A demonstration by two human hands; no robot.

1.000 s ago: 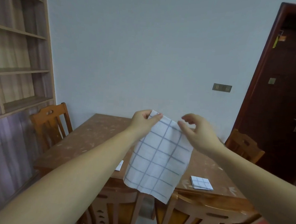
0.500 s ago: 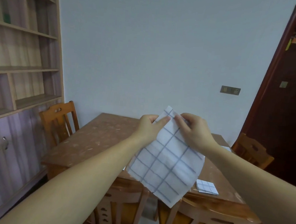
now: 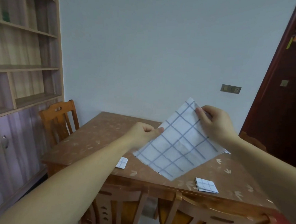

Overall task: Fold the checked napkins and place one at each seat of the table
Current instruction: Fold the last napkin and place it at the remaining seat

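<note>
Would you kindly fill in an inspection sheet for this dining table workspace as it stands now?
Surface: wooden table, leaf-patterned top.
Job's things: open checked napkin held in the air over the table; folded napkin near the front right edge; second folded napkin partly hidden behind the left forearm; white corner behind the open napkin, too hidden to identify.
Clutter: nothing seen.
Hands: left hand pinches the open napkin's left edge; right hand pinches its top corner.
Cables: nothing seen.
Surroundings: wooden chairs round the table; shelf unit left; dark door right; wall socket.
</note>
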